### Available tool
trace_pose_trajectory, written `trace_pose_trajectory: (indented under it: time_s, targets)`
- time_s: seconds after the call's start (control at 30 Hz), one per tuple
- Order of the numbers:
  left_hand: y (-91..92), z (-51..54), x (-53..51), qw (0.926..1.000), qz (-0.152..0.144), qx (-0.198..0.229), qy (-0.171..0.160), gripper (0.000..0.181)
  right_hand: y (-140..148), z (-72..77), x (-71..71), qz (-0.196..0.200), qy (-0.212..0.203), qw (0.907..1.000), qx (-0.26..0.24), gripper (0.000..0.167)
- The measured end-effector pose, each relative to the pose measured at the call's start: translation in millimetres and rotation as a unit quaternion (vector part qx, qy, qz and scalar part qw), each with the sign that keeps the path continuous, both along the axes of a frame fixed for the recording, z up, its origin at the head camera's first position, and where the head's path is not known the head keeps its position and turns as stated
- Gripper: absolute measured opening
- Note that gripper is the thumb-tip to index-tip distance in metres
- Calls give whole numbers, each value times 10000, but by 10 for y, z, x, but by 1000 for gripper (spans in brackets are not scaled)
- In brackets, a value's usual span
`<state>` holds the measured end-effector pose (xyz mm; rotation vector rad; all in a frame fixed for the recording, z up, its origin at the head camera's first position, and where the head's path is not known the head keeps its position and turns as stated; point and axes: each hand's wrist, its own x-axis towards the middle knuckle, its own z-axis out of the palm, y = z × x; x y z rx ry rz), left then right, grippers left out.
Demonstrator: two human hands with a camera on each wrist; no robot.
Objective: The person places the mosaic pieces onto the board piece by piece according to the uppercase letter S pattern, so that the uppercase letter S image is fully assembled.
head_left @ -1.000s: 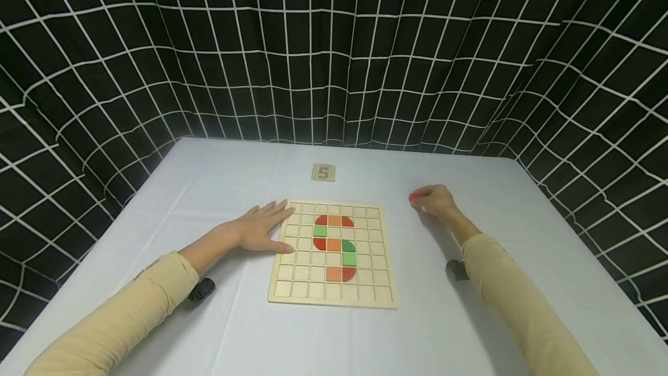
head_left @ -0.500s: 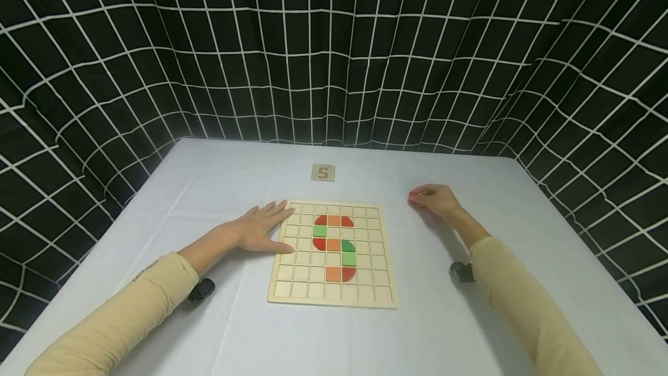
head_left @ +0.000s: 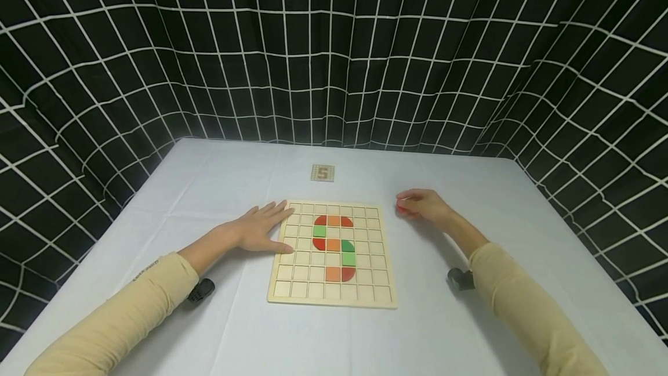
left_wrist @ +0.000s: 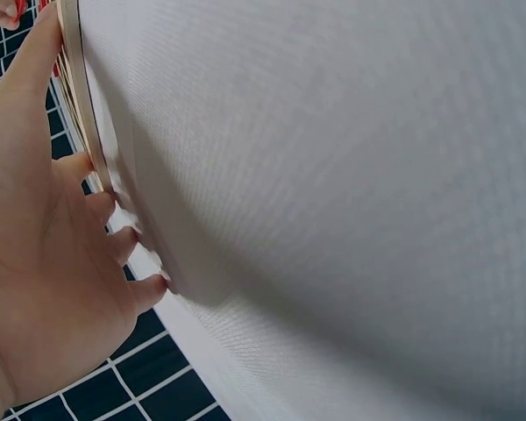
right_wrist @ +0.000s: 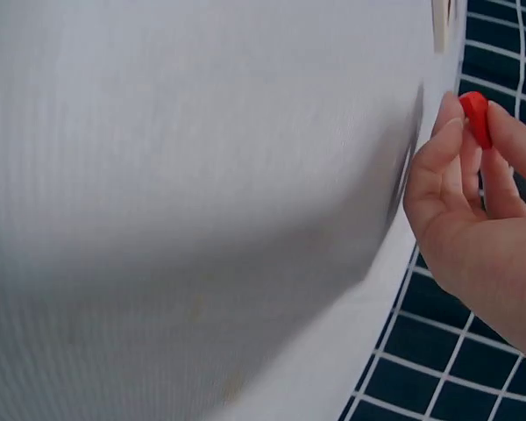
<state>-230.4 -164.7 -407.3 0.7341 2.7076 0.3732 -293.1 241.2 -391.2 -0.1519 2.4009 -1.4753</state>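
A square wooden grid board [head_left: 308, 290] lies on the white table. Red and dark green quarter-round tiles, orange square tiles [head_left: 333, 245] and light green square tiles [head_left: 348, 259] sit in its cells, forming an S-like figure with a gap at its lower left. My left hand [head_left: 258, 230] rests at the board's left edge, fingers spread, the thumb lying over the rim. Off the board's upper right corner, my right hand [head_left: 425, 206] pinches a small red tile [right_wrist: 478, 117] between thumb and fingers. In the right wrist view the fingers partly cover that tile, so its full outline is hidden.
Behind the board lies a small card [head_left: 322, 173] with a gridded S-like figure on it. Dark devices [head_left: 200, 290] are strapped below both wrists. A black curtain [head_left: 334, 62] with white grid lines surrounds the table's back and sides.
With the red tile in its fingers, my right hand has moved left and slightly nearer, toward the board. My left hand and the tiles on the board have not moved.
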Motion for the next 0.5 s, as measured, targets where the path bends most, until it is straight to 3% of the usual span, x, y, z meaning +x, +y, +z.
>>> trace_pose_trajectory:
  time_s: [0.5]
  targets:
    - [0, 20, 12, 10000, -9, 28, 3, 99, -337, 37, 159, 750, -193, 9961, 419, 34]
